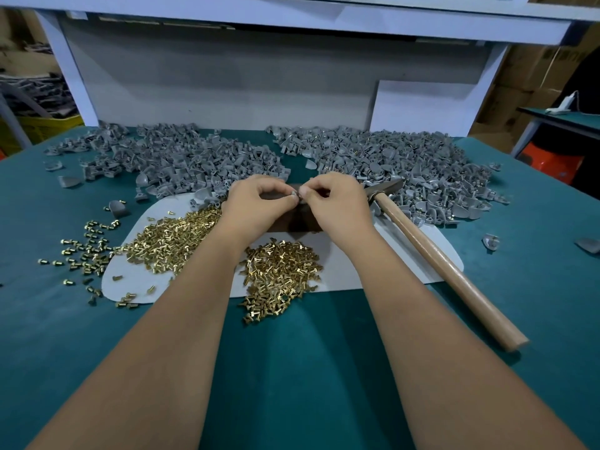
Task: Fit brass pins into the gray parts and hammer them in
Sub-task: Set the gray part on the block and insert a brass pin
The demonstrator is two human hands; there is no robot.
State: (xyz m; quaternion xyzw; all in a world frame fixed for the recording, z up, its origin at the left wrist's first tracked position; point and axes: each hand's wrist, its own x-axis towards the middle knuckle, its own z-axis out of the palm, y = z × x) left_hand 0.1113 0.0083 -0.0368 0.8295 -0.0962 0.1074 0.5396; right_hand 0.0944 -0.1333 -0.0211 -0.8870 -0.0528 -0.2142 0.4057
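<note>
At the far left of the teal cloth-covered table [292,368], loose brass pins [87,251] lie scattered, thickening into a heap of short brass headed pins [172,241] on the pale rounded mat [350,271], with a second heap [282,271] nearer the middle. Behind them spreads the left pile of small gray moulded plastic parts [181,157]. The left hand [256,206] has its fingers curled, thumb and forefinger pinching one small gray part [296,193], which sits between both hands above a dark block [298,219]. The right hand [337,203] meets it from the other side, fingertips nipped together at the same part; whether they hold a pin I cannot tell. The wooden-handled hammer [438,254] lies just right of the right hand, its long axis running from head near the wrist down towards the table's near right, so that hand is plainly nearer. Beyond is the right pile of gray parts [406,164]. No writing is readable.
</note>
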